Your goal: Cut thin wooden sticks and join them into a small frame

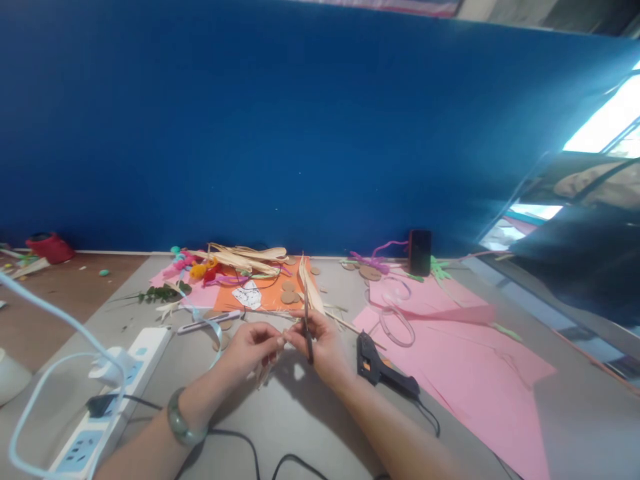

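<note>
My left hand (250, 347) pinches a thin pale straw strip (267, 367) whose loose ends hang down toward the grey table (300, 413). My right hand (323, 347) is closed around a pair of dark scissors (307, 327) held upright, blades pointing away, right beside the left fingertips. Both hands meet just in front of me over the table. A green bangle (183, 420) sits on my left wrist. A black glue gun (383, 367) lies just to the right of my right hand, its cord trailing toward me.
A white power strip (107, 400) with plugs and a white cable lies at the left. Pink paper sheets (450, 360), an orange sheet (265, 293) with straw leaves, cardboard discs, pipe cleaners and pom-poms spread behind. A dark phone (420, 252) leans on the blue wall.
</note>
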A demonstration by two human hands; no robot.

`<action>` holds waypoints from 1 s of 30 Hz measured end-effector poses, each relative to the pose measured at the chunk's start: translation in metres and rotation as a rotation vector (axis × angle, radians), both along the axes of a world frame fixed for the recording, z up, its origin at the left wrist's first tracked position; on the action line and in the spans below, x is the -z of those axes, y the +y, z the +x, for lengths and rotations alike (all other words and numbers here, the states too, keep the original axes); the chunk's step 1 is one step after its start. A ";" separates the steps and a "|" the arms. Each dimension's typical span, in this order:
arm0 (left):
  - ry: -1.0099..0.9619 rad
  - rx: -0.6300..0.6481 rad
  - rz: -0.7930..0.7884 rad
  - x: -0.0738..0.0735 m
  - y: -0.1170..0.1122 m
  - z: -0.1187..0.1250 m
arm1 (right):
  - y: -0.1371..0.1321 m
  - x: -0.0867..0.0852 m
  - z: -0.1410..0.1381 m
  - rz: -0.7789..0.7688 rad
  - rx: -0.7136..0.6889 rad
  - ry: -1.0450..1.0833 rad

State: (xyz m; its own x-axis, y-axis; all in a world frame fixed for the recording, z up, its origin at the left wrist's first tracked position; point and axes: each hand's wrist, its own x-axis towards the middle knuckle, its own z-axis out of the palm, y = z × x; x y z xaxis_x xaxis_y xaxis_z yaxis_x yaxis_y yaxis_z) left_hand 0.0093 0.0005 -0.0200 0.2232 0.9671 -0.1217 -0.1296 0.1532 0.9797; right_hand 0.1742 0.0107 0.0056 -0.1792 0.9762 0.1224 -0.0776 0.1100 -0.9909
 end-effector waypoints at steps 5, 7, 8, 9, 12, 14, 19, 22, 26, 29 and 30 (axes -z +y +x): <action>0.011 -0.024 -0.021 0.004 -0.002 0.004 | -0.001 0.000 -0.001 0.046 0.001 -0.034; -0.005 -0.037 -0.029 0.005 -0.003 0.006 | -0.001 0.000 -0.001 0.068 0.006 -0.047; -0.014 -0.038 -0.033 0.005 -0.004 0.007 | -0.001 0.001 -0.001 0.080 0.015 -0.053; -0.021 -0.039 -0.037 0.004 -0.004 0.008 | -0.001 0.001 0.000 0.090 0.027 -0.059; -0.053 -0.077 -0.032 0.001 -0.004 0.008 | -0.001 0.002 0.000 0.095 0.074 -0.075; -0.069 -0.123 -0.017 -0.004 -0.003 0.007 | -0.001 0.002 0.000 0.087 0.090 -0.090; -0.042 -0.185 0.086 -0.018 -0.002 0.001 | -0.001 -0.003 0.001 0.021 -0.087 -0.187; 0.008 -0.206 0.156 -0.024 -0.002 -0.002 | -0.002 -0.005 0.000 -0.036 -0.249 -0.240; 0.001 -0.271 0.144 -0.025 -0.001 -0.003 | -0.003 -0.004 -0.001 -0.085 -0.353 -0.264; -0.032 -0.290 0.121 -0.027 -0.002 -0.002 | -0.003 -0.003 -0.002 -0.099 -0.396 -0.251; -0.036 -0.289 0.124 -0.027 -0.002 -0.002 | -0.003 -0.004 -0.003 -0.106 -0.411 -0.239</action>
State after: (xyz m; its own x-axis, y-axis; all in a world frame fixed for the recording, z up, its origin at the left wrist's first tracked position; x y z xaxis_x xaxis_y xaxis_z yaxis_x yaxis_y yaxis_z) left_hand 0.0072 -0.0015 0.0075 -0.0613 0.9981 0.0044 -0.1855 -0.0157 0.9825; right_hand 0.1713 0.0073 0.0093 -0.5636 0.8234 -0.0657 0.1375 0.0151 -0.9904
